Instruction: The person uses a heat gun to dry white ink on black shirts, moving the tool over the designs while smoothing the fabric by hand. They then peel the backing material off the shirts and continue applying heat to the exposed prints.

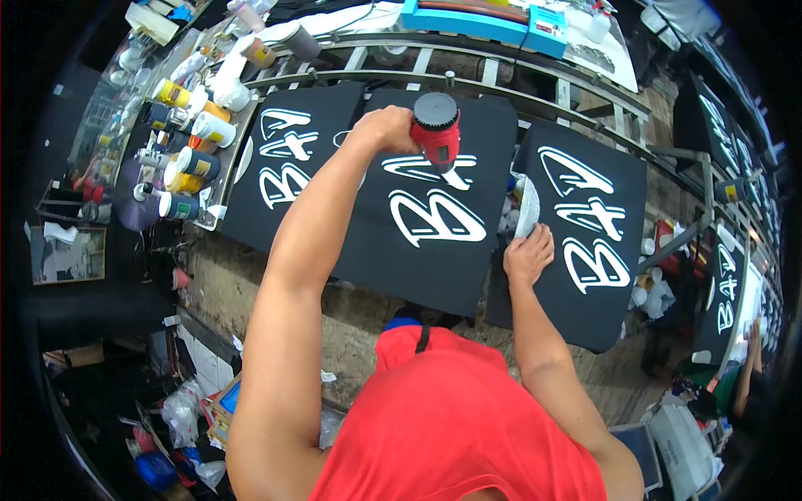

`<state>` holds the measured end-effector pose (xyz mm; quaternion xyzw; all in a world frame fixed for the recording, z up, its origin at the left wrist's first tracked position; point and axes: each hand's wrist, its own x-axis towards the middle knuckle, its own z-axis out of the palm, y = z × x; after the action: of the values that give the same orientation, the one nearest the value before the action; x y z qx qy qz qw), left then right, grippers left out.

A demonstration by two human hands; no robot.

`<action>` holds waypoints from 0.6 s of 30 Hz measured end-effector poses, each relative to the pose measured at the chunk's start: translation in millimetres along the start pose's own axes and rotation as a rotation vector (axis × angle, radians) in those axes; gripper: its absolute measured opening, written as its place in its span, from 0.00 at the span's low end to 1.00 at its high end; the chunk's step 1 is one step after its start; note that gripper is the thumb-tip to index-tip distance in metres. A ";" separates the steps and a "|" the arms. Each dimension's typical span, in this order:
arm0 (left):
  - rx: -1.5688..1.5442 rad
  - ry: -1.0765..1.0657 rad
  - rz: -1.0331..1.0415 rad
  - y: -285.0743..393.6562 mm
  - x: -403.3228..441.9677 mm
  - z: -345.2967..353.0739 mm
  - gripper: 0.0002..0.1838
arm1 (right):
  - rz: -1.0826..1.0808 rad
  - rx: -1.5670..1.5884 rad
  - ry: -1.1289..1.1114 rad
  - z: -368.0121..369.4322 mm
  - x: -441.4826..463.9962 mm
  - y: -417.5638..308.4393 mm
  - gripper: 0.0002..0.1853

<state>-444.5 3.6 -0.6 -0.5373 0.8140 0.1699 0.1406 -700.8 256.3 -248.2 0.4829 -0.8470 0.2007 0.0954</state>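
Observation:
My left hand (386,129) is wrapped round the handle of a red heat gun (436,134) with a black round cap, its nozzle down over the middle black printed panel (418,271). White brush-style letters mark this panel, and the heat gun hides part of them. My right hand (528,255) holds the lower end of a grey, curved, flat piece (528,209) at the gap between the middle panel and the right black panel (555,313). A left black panel (251,221) bears the same white lettering.
Paint jars (213,129) crowd the bench at the left. Behind the panels runs a metal rail frame (493,71), with a blue machine (547,32) beyond it. More printed panels (725,288) stand at the right, where another person's arm (746,367) shows.

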 end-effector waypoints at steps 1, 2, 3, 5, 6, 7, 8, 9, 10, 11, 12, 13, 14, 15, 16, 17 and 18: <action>-0.006 -0.008 0.014 3.1 2.9 -0.1 0.26 | 0.004 -0.001 -0.004 0.5 1.0 -0.3 0.27; -0.011 -0.017 0.028 6.4 5.6 0.4 0.26 | 0.007 -0.004 -0.003 1.2 1.7 -0.6 0.27; -0.012 -0.020 0.032 10.3 8.6 2.1 0.26 | 0.004 -0.009 -0.006 1.4 1.5 -0.3 0.27; 0.008 0.028 0.050 19.3 14.1 6.3 0.26 | 0.002 -0.017 -0.011 0.8 -0.3 0.8 0.27; 0.008 0.028 0.052 27.0 12.1 3.0 0.26 | 0.004 -0.010 -0.012 0.5 -0.3 0.6 0.27; 0.007 -0.009 0.065 34.8 10.3 -1.5 0.25 | 0.004 -0.002 -0.013 -0.1 1.0 0.2 0.27; 0.006 -0.046 0.078 42.2 8.4 -5.2 0.25 | 0.004 -0.004 -0.011 0.0 1.8 0.0 0.27; 0.020 -0.037 0.107 46.4 9.0 -5.0 0.23 | 0.001 -0.003 -0.003 0.8 1.4 -0.1 0.27; 0.019 -0.037 0.107 51.0 9.4 -4.4 0.23 | -0.001 -0.003 0.005 1.4 0.7 -0.1 0.27; 0.024 -0.016 0.097 55.9 9.6 -3.3 0.23 | 0.000 -0.003 0.004 2.0 -0.3 0.2 0.27; 0.028 0.006 0.087 59.5 9.5 -3.0 0.22 | -0.002 -0.005 0.007 1.9 -0.3 0.4 0.27; 0.014 0.006 0.103 61.0 10.5 -2.7 0.22 | -0.004 -0.007 0.011 1.6 0.5 0.8 0.27; 0.014 0.006 0.103 62.7 11.3 -3.2 0.22 | -0.004 -0.008 0.011 1.6 1.2 0.8 0.27; 0.011 -0.015 0.123 65.6 9.8 -4.9 0.21 | -0.004 -0.009 0.011 1.6 1.1 0.5 0.27; 0.009 -0.036 0.142 67.9 8.0 -5.6 0.21 | -0.003 -0.010 0.010 1.8 0.5 -0.2 0.27; 0.009 -0.037 0.141 69.7 7.6 -3.0 0.21 | -0.004 -0.009 0.008 1.7 0.0 -0.5 0.27; 0.025 0.004 0.129 71.9 6.7 0.2 0.20 | -0.005 -0.011 0.004 1.5 -0.2 -0.1 0.27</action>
<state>-513.4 24.3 5.4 -0.4820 0.8494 0.1675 0.1346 -700.6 255.7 -249.6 0.4838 -0.8468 0.1968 0.1003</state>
